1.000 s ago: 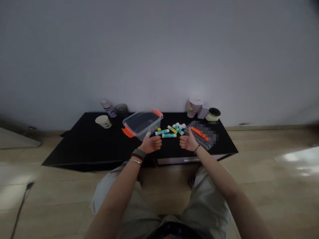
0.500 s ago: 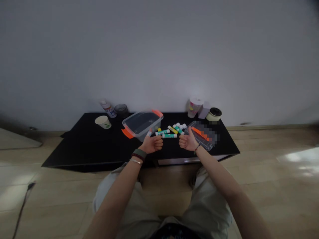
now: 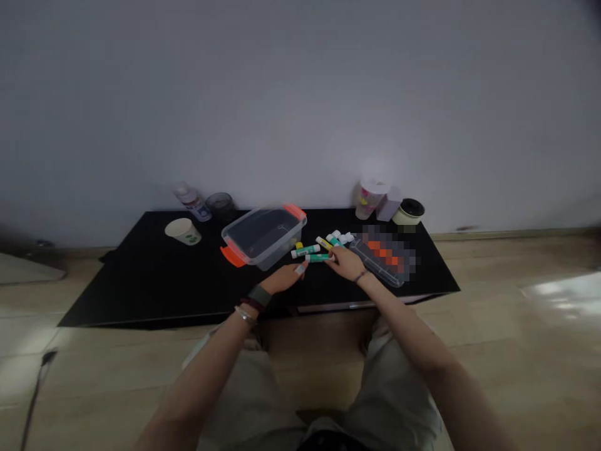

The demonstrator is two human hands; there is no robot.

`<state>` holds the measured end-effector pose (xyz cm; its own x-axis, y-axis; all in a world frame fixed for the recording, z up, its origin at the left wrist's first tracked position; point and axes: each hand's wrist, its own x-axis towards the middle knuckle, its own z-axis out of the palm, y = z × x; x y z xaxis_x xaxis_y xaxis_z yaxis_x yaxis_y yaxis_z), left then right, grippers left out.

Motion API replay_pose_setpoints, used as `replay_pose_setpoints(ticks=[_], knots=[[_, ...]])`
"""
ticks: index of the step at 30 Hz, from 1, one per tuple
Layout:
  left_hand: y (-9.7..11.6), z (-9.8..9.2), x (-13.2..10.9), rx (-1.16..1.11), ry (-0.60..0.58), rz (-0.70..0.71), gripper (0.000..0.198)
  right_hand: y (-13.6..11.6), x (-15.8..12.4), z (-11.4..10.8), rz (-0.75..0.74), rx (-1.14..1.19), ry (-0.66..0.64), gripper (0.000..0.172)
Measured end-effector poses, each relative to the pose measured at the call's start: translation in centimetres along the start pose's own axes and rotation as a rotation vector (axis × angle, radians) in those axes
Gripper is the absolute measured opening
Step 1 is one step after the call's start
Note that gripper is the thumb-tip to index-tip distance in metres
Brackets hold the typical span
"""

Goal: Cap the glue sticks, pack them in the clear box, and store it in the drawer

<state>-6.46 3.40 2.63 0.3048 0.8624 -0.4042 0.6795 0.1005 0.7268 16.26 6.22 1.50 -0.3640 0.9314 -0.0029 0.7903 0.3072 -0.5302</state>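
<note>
Right hand [image 3: 345, 263]: palm down, fingers drawn in narrow, fingertips at the right end of the front green-and-white cylindrical tube [image 3: 317, 257]. Can't tell whether it's pinched or only touched. Left hand [image 3: 285, 278]: also narrow, fingertips just beside that tube's left end on the near side; contact can't be made out.

Front tube lies on its side on the black rectangular bench [image 3: 188, 285], between the two hands. Just behind it: a second green-and-white tube [image 3: 305, 251], lying slightly skewed. A slim yellow-and-white tube [image 3: 322, 242] and a third green-and-white tube [image 3: 335, 240] lie angled behind the right hand, white tube ends [image 3: 346, 238] next to them.

Left of the tubes: open clear plastic box with orange clip handles [image 3: 277, 252]. Right: flat clear plastic lid with an orange strip [image 3: 387, 275], partly pixelated, near the right wrist.

Back left: white paper cup with green leaf print [image 3: 181, 232], white bottle with dark label [image 3: 193, 203], dark round container [image 3: 220, 205]. Back right: clear cup with white lid [image 3: 369, 202], pale lilac carton [image 3: 389, 205], cream round pot with black lid [image 3: 407, 216].
</note>
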Motion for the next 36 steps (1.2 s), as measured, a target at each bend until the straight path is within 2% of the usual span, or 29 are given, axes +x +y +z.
replay_pose_setpoints(ticks=[2,4,7,11,14,17,20,22,24,28,30,34,36], knots=[[-0.6,0.2,-0.4,0.248,-0.004,-0.017,0.056,0.1,0.1,0.8,-0.037,-0.191,-0.02,0.027],[-0.8,0.3,-0.9,0.409,-0.001,-0.057,0.054,0.1,0.4,1.5,-0.052,-0.295,-0.055,0.035],[-0.4,0.4,-1.3,0.596,0.051,-0.043,0.049,0.2,1.2,2.4,-0.062,-0.397,-0.087,0.036],[0.5,0.6,-1.1,0.648,0.113,0.096,0.036,0.4,2.2,3.2,-0.077,-0.479,-0.095,0.03],[0.7,0.9,-0.8,0.666,0.17,0.151,0.031,0.4,2.5,3.6,-0.092,-0.5,-0.091,0.027],[0.4,1.3,-0.6,0.669,0.261,0.22,0.034,0.2,2.3,3.6,-0.15,-0.484,-0.079,0.027],[-0.1,1.7,-0.8,0.681,0.306,0.267,0.046,-0.3,1.8,3.6,-0.264,-0.392,-0.072,0.031],[-0.3,2.0,-1.0,0.705,0.276,0.268,0.049,-0.6,1.3,3.6,-0.339,-0.297,-0.085,0.034],[-0.3,2.3,-1.4,0.73,0.223,0.25,0.043,-0.8,1.0,3.4,-0.396,-0.216,-0.104,0.034],[0.4,2.9,-1.9,0.75,0.142,0.151,0.035,-0.1,1.4,2.0,-0.444,-0.092,-0.133,0.034],[0.7,3.0,-1.9,0.732,0.121,0.105,0.035,1.2,2.1,0.7,-0.36,-0.063,-0.084,0.033],[0.8,3.2,-1.9,0.667,0.071,0.021,0.032,5.1,3.6,-1.7,0.053,-0.195,0.091,0.027],[0.7,3.1,-1.8,0.642,0.053,-0.013,0.031,6.8,4.1,-2.2,0.193,-0.264,0.098,0.029]])
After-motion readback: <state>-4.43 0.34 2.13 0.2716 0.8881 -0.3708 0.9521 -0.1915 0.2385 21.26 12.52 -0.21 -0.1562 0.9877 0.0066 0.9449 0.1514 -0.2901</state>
